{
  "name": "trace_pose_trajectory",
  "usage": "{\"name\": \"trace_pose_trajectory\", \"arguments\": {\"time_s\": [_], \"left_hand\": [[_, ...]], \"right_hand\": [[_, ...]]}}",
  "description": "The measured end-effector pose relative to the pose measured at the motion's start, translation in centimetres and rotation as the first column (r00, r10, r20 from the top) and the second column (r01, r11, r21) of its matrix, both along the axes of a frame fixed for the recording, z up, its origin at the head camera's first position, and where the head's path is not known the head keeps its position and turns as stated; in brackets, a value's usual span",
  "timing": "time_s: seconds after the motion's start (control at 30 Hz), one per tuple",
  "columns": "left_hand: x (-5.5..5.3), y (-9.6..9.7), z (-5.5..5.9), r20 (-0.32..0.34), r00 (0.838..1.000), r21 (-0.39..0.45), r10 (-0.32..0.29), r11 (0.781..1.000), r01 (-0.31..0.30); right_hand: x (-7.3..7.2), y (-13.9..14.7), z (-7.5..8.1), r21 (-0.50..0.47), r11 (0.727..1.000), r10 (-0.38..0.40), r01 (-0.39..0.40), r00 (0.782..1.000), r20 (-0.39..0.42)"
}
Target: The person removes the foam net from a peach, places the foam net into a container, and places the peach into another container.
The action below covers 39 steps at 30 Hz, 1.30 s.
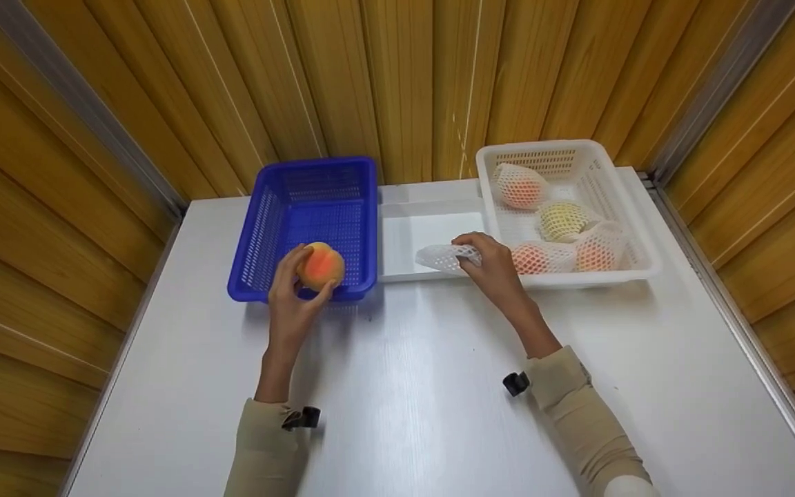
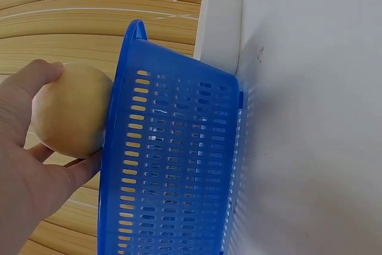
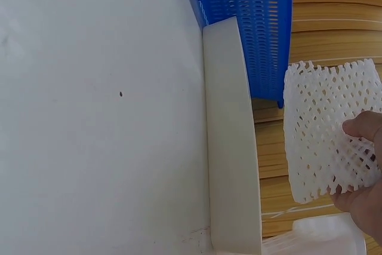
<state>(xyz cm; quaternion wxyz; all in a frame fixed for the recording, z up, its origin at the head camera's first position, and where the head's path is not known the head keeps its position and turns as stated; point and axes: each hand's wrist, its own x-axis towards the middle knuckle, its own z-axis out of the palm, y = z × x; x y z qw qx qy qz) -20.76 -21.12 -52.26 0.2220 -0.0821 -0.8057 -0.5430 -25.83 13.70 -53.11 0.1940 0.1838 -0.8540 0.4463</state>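
My left hand grips a round peach, yellow with a red-orange blush, thumb and fingers around its sides. In the head view the peach overlaps the near end of the blue basket; the left wrist view has it right at the basket's rim. A white foam fruit net, flattened and with no fruit in it, is pinched between the thumb and fingers of my right hand. That hand is beside the white basket, over the right part of a shallow white tray.
Several netted fruits lie in the white basket: a reddish one at the back, one in a yellow net, and more reddish ones in front. Wood-patterned walls enclose the white table behind and at both sides.
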Motion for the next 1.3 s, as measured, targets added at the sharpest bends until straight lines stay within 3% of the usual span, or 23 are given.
{"name": "trace_pose_trajectory", "arguments": {"time_s": [0.57, 1.3], "left_hand": [[-0.3, -0.2, 0.4, -0.034, 0.999, -0.054, 0.009, 0.998, -0.011], [-1.3, -0.3, 0.9, -0.002, 1.000, -0.087, 0.017, 0.996, -0.017]], "right_hand": [[-1.2, -0.6, 0.4, 0.020, 1.000, 0.005, -0.005, 1.000, 0.017], [-3.6, -2.0, -0.2, 0.016, 1.000, -0.019, 0.019, 1.000, 0.014]]}}
